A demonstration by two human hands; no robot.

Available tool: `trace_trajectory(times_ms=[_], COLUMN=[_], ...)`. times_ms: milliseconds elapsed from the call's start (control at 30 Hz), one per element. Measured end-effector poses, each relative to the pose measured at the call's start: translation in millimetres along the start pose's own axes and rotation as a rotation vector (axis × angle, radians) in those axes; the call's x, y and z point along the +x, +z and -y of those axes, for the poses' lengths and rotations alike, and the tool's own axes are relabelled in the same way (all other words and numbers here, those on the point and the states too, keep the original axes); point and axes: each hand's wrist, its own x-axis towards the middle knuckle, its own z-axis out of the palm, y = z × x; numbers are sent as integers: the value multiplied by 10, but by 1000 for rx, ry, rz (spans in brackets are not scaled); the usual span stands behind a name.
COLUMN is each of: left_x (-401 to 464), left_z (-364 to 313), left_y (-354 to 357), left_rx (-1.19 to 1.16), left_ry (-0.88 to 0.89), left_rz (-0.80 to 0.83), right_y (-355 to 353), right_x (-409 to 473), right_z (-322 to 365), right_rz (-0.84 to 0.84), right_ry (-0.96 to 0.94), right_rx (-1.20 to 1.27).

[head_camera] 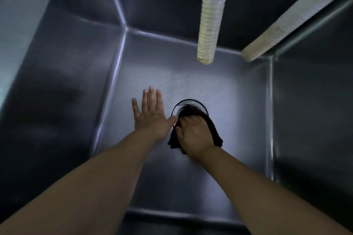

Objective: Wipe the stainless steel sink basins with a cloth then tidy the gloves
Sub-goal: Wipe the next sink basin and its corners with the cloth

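Down in the sink basin (219, 86), the right hand (195, 135) curls its grip round the dark cloth (214, 131), pressing it into the drain (188, 107). Just left of that grip, the left hand (150, 114) lies flat, fingers spread. A ribbed hose (210, 19) hangs beyond.

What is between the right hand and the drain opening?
The dark cloth lies under the right hand, reaching into the drain, as the head view shows.

The scene is dimly lit. A soft pool of light is cast on the sink basin (191, 82) floor, while the walls are left in deep shadow. Faint glare is seen along the seams. Wide-angle distortion and blur are evident at the edges.
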Motion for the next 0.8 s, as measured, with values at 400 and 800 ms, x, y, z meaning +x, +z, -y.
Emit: trace_trajectory(times_ms=[400,800], left_x=[35,18], left_z=[-27,-84], left_y=[9,12], left_rx=[-59,-53], left_ry=[-45,-76], left_rz=[-1,-47], right_y=[-255,-274], right_x=[-18,86], right_z=[-381,-318], right_rz=[243,226], right_ry=[-367,-378], right_rx=[-265,-500])
